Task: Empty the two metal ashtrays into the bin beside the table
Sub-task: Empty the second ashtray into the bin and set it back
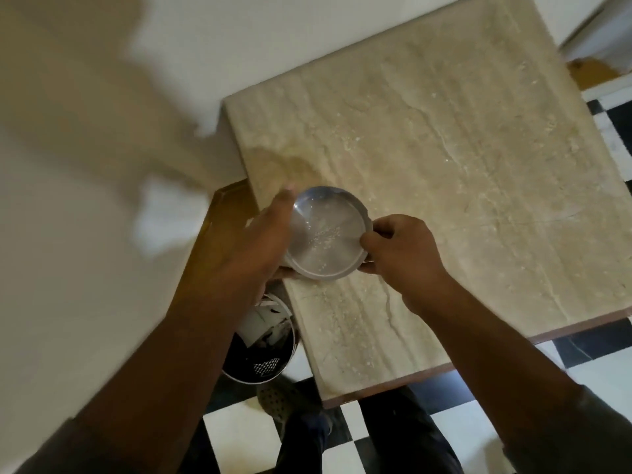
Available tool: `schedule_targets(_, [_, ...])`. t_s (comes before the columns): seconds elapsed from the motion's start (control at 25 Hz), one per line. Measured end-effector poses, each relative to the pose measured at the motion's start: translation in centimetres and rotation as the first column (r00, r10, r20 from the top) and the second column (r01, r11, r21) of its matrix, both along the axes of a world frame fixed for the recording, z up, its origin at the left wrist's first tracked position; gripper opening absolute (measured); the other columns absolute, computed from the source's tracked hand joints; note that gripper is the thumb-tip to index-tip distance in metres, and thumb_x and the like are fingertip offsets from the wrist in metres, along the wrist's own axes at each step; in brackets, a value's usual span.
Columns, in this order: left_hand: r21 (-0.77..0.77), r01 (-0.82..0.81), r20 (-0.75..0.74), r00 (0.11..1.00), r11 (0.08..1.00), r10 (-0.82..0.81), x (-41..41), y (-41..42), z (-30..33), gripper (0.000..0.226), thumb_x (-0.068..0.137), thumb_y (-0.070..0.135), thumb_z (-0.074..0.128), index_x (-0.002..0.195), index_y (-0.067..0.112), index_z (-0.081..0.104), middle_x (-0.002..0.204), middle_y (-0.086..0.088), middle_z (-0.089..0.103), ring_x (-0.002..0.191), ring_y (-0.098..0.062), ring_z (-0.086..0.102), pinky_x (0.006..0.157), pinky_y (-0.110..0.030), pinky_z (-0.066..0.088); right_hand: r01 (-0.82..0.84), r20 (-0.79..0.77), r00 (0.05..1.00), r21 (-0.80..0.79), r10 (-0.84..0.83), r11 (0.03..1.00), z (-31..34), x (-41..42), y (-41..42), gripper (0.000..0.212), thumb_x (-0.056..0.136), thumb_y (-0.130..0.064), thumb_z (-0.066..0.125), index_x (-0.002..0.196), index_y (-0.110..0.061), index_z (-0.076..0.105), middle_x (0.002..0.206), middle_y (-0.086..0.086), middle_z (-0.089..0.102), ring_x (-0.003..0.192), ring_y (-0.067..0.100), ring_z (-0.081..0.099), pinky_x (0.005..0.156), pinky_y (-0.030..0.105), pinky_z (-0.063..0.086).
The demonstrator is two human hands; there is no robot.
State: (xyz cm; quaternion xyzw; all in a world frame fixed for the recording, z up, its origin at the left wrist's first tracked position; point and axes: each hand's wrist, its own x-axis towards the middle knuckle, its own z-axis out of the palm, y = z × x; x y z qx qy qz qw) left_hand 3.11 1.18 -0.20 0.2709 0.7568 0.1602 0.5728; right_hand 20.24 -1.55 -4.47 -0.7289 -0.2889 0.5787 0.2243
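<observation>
A round metal ashtray (326, 232) sits at the left edge of the stone table (444, 165), its inside shiny with a few specks. My left hand (260, 234) wraps around its left rim from the table's side. My right hand (396, 249) pinches its right rim between thumb and fingers. A second rim shows just under the ashtray at its lower left, so it may be stacked on another; I cannot tell for sure. The bin (263, 347), a round metal one with dark contents and paper scraps, stands on the floor below the table's left edge, partly hidden by my left forearm.
A wall runs along the left and back. A brown wooden piece (222, 213) lies between wall and table. The floor has black and white tiles (239, 436). My legs and a shoe (277, 398) are at the table's near corner.
</observation>
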Motion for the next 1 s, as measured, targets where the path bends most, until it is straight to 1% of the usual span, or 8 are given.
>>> schedule_targets(0.16, [-0.134,-0.211,0.106,0.968,0.968,0.226,-9.0,-5.3,-0.4,0.063,0.084,0.08,0.042,0.128,0.039,0.06,0.134,-0.002,0.062,0.107,-0.024,0.065,0.069,-0.046,0.063,-0.17,-0.053,0.984,0.005,0.17,0.985,-0.1,-8.2,-2.6,0.012,0.086,-0.007,0.064,0.08,-0.017,0.067,0.092,0.013,0.073,0.083,0.027,0.074,0.071,0.041,0.066])
schedule_targets(0.28, [-0.235,-0.373,0.11,0.907,0.898,0.406,-14.9,-9.6,-1.9,0.075,0.08,0.077,0.05,0.139,0.032,0.053,0.146,-0.007,0.054,0.112,-0.031,0.062,0.067,-0.047,0.06,-0.301,-0.1,0.95,-0.029,0.297,0.953,-2.1,-14.0,-5.5,0.012,0.087,-0.009,0.064,0.099,-0.011,0.069,0.101,0.013,0.073,0.091,0.029,0.074,0.08,0.046,0.064])
schedule_targets(0.4, [-0.289,-0.477,0.103,0.847,0.83,0.522,-18.6,-13.4,-4.7,0.066,0.092,0.066,0.048,0.147,0.03,0.047,0.152,-0.01,0.048,0.127,-0.038,0.054,0.078,-0.055,0.058,-0.386,-0.133,0.919,-0.111,0.371,0.916,-4.8,-18.0,-8.1,0.03,0.088,-0.008,0.064,0.118,-0.005,0.066,0.113,0.015,0.071,0.099,0.029,0.071,0.087,0.048,0.062])
schedule_targets(0.6, [-0.414,-0.617,0.164,0.673,0.67,0.721,-22.1,-18.3,-10.3,0.076,0.086,0.067,0.057,0.153,0.035,0.037,0.158,-0.01,0.04,0.132,-0.044,0.048,0.098,-0.064,0.05,-0.449,-0.415,0.851,-0.262,0.321,0.854,-8.9,-20.4,-10.5,0.014,0.092,-0.006,0.064,0.095,-0.02,0.068,0.119,0.016,0.067,0.104,0.03,0.069,0.074,0.032,0.065])
schedule_targets(0.72, [-0.415,-0.513,0.223,0.744,0.752,0.63,-23.2,-20.1,-13.3,0.073,0.088,0.069,0.051,0.15,0.031,0.043,0.156,-0.013,0.044,0.13,-0.045,0.052,0.097,-0.062,0.052,-0.53,-0.462,0.807,-0.292,0.368,0.796,-10.9,-20.4,-11.2,0.014,0.093,-0.006,0.064,0.105,-0.013,0.067,0.115,0.014,0.069,0.102,0.028,0.071,0.082,0.037,0.064])
schedule_targets(0.84, [-0.373,-0.416,0.227,0.825,0.829,0.517,-23.6,-20.8,-14.9,0.073,0.091,0.069,0.045,0.149,0.024,0.046,0.15,-0.016,0.052,0.128,-0.043,0.055,0.101,-0.061,0.049,-0.618,-0.41,0.76,-0.214,0.505,0.757,-11.4,-19.8,-11.3,0.022,0.092,-0.005,0.065,0.113,-0.011,0.065,0.117,0.009,0.068,0.106,0.025,0.07,0.081,0.03,0.063])
schedule_targets(0.92, [-0.375,-0.295,0.273,0.871,0.879,0.409,-24.5,-20.3,-15.5,0.069,0.088,0.067,0.053,0.138,0.02,0.055,0.14,-0.017,0.061,0.122,-0.039,0.061,0.105,-0.058,0.047,-0.758,-0.176,0.65,-0.076,0.739,0.648,-11.2,-19.4,-11.2,0.027,0.09,-0.008,0.068,0.115,-0.015,0.064,0.117,0.001,0.065,0.107,0.022,0.067,0.079,0.024,0.059])
schedule_targets(1.0, [-0.353,-0.039,0.367,0.913,0.935,0.177,-25.1,-18.8,-15.7,0.067,0.073,0.062,0.073,0.124,0.02,0.06,0.131,-0.015,0.066,0.117,-0.035,0.065,0.105,-0.052,0.049,-0.878,0.118,0.479,0.081,0.87,0.472,-10.6,-19.2,-11.1,0.027,0.087,-0.014,0.073,0.109,-0.024,0.062,0.117,-0.003,0.057,0.108,0.017,0.06,0.083,0.021,0.05])
